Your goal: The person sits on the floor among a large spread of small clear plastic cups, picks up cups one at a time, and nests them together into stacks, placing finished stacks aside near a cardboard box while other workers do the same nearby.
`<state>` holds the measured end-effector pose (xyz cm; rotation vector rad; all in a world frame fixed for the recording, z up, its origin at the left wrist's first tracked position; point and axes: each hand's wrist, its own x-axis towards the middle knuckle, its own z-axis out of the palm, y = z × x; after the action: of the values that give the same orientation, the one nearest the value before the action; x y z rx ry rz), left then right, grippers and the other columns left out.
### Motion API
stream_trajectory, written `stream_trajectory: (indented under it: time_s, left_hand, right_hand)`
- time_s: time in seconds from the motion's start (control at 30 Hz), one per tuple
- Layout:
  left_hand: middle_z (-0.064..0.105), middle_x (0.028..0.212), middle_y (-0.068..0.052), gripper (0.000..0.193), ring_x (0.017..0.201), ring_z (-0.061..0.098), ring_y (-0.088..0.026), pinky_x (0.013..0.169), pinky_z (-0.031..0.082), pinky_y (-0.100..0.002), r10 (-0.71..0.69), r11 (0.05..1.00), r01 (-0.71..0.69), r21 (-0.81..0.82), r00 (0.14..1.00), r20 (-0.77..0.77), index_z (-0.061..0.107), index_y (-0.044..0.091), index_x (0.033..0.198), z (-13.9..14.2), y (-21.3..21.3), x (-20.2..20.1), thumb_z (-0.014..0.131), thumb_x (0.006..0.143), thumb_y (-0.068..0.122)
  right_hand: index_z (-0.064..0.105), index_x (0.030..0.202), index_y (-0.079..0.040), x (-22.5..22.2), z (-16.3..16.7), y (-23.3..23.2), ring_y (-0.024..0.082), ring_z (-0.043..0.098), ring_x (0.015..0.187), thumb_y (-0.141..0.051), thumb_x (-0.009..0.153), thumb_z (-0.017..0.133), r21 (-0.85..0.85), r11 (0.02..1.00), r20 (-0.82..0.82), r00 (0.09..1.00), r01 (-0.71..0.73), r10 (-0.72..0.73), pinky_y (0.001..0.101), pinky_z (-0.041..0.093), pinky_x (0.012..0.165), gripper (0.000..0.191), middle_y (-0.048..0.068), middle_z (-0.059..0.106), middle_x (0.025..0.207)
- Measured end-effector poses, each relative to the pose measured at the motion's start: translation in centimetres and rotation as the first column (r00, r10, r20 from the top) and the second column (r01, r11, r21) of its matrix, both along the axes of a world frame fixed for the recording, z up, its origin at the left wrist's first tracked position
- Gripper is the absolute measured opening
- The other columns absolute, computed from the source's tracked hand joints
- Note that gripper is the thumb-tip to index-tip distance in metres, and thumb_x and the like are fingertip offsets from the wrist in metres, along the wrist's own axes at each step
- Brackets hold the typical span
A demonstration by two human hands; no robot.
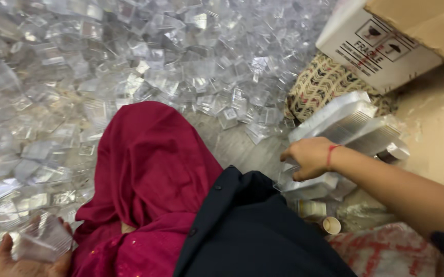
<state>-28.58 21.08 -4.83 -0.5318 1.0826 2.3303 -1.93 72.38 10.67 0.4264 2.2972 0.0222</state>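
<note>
My left hand (pixel 24 261) is at the bottom left corner, curled around a short stack of clear plastic containers (pixel 42 239). My right hand (pixel 310 157) reaches out to the right and rests on long stacks of clear plastic containers (pixel 345 125) lying on their sides; its fingers press a lower stack (pixel 309 185). A red thread circles that wrist. A huge heap of loose clear plastic containers (pixel 129 61) covers the floor ahead and to the left.
Red cloth (pixel 150 169) drapes over my knee in the middle, with a dark garment (pixel 252 231) below it. A white cardboard box (pixel 375 46) and a patterned woven bag (pixel 324 84) sit at top right. A small paper cup (pixel 331 224) lies near printed fabric (pixel 386 251).
</note>
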Motion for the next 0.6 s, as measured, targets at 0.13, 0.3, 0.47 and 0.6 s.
stream_trajectory:
  time_s: [0.13, 0.3, 0.47, 0.6]
  left_hand:
    - [0.057, 0.145, -0.006, 0.058, 0.136, 0.056, -0.022, 0.114, 0.041, -0.054, -0.053, 0.977, 0.064, -0.202, 0.997, 0.059, 0.058, 0.022, 0.137, 0.1, 0.3, -0.6, 0.046, 0.095, 0.061]
    - [0.061, 0.149, -0.009, 0.059, 0.137, 0.058, -0.025, 0.111, 0.04, -0.056, -0.003, 0.997, 0.006, -0.075, 0.999, 0.045, 0.063, 0.017, 0.144, 0.4, 0.8, -0.6, 0.049, 0.104, 0.058]
    - [0.06, 0.137, -0.016, 0.06, 0.125, 0.061, -0.032, 0.11, 0.046, -0.059, 0.15, 0.982, -0.163, -0.097, 0.981, -0.126, 0.062, 0.004, 0.135, 0.3, 1.7, 1.1, 0.056, 0.102, 0.053]
    - [0.061, 0.134, -0.014, 0.059, 0.122, 0.062, -0.031, 0.108, 0.048, -0.058, 0.135, 0.98, -0.151, -0.13, 0.983, -0.126, 0.063, 0.005, 0.132, 0.8, 2.1, 1.6, 0.058, 0.099, 0.053]
  right_hand:
    - [0.065, 0.131, -0.025, 1.4, -2.9, 0.7, 0.027, 0.065, 0.118, -0.036, 0.072, 0.078, 0.061, 0.998, -0.005, 1.0, -0.022, 0.023, 0.042, 0.054, 0.099, 0.061, 0.008, 0.068, 0.127]
    - [0.072, 0.121, -0.017, 1.1, -9.1, 0.4, 0.029, 0.068, 0.115, -0.028, 0.075, 0.073, 0.113, 0.993, -0.017, 0.999, -0.034, 0.036, 0.0424, 0.058, 0.093, 0.047, 0.012, 0.069, 0.126]
    - [0.063, 0.13, -0.016, 1.7, -16.7, -1.7, 0.034, 0.065, 0.117, -0.029, 0.081, 0.078, 0.266, 0.961, 0.087, 0.995, -0.07, 0.048, 0.052, 0.059, 0.085, 0.052, 0.014, 0.054, 0.142]
    - [0.064, 0.131, -0.01, 0.9, -20.3, -1.9, 0.04, 0.067, 0.11, -0.029, 0.091, 0.07, 0.484, 0.872, 0.052, 0.997, -0.076, 0.058, 0.0596, 0.059, 0.071, 0.045, 0.024, 0.052, 0.144]
